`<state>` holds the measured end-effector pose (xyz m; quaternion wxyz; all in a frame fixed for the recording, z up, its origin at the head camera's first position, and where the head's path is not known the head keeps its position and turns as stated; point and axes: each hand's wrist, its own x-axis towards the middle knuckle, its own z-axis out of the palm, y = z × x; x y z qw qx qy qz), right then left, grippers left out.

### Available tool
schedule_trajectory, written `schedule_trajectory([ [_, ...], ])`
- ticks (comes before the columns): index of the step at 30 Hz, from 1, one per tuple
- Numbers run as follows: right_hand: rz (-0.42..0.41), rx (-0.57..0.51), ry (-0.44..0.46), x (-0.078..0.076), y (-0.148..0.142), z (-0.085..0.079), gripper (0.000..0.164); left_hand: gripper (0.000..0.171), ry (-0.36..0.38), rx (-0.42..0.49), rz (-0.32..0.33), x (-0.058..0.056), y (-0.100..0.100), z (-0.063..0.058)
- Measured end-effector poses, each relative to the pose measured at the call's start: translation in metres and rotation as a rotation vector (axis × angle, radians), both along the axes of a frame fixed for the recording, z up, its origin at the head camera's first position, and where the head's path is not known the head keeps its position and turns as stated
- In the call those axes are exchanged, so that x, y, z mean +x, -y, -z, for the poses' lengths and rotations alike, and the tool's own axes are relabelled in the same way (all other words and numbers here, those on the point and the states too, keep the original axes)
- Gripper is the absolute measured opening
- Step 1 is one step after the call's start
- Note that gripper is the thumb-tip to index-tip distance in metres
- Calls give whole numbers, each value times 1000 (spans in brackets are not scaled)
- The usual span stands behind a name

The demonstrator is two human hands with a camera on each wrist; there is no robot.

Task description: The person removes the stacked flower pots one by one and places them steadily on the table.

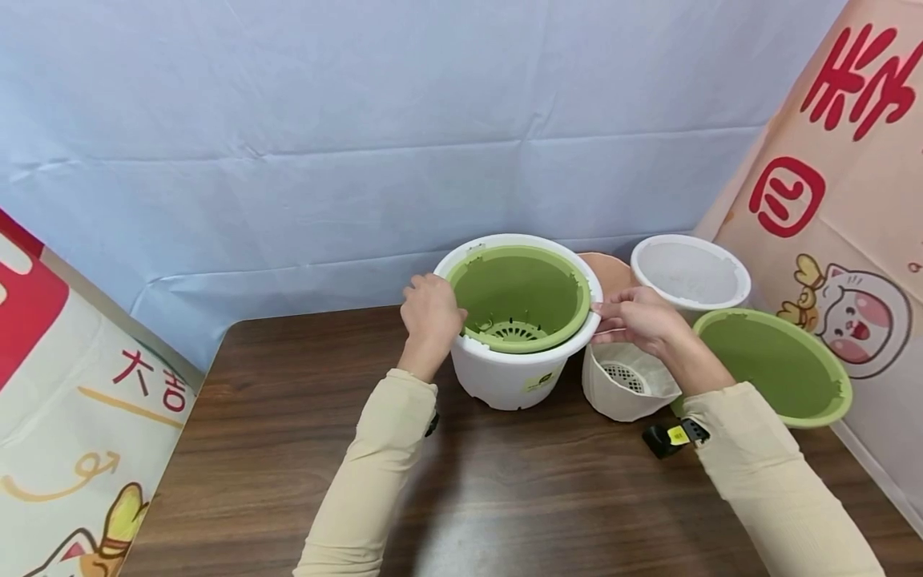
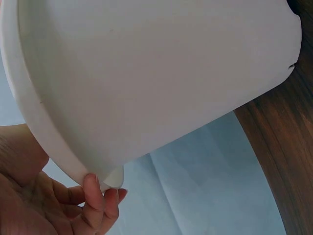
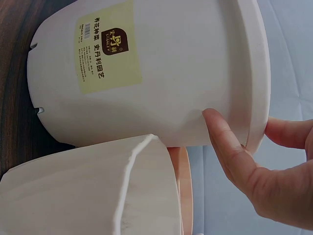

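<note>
A large white flower pot [image 1: 497, 377] stands on the brown table, with a green flower pot [image 1: 515, 268] nested inside it. Slots show in the green pot's bottom. At the white pot's left rim, my left hand [image 1: 430, 316] grips with curled fingers, and the left wrist view shows fingertips under the rim [image 2: 54, 142]. My right hand [image 1: 642, 320] pinches the opposite rim. In the right wrist view its thumb lies at the rim's edge and a finger [image 3: 227, 144] rests along the outer wall, below a yellow label [image 3: 107, 49].
Right beside the white pot sits a cream pot [image 1: 606, 393] with a grid bottom. Behind it are an orange pot [image 1: 611, 271] and another white pot [image 1: 737, 292]. A wide green pot [image 1: 842, 393] leans at the far right. Blue cloth [image 1: 324, 160] hangs behind the table [image 1: 288, 417].
</note>
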<state>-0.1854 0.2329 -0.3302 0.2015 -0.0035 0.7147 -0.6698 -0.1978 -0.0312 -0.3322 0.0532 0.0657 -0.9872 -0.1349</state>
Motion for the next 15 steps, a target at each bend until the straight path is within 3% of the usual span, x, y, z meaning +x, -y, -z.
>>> schedule_trajectory([
  [10,1,5,-2,1,0,-1,6,57,-20,-26,15,1,0,0],
  [15,0,0,1,1,0,-1,6,67,-6,-52,6,2,-1,-1],
])
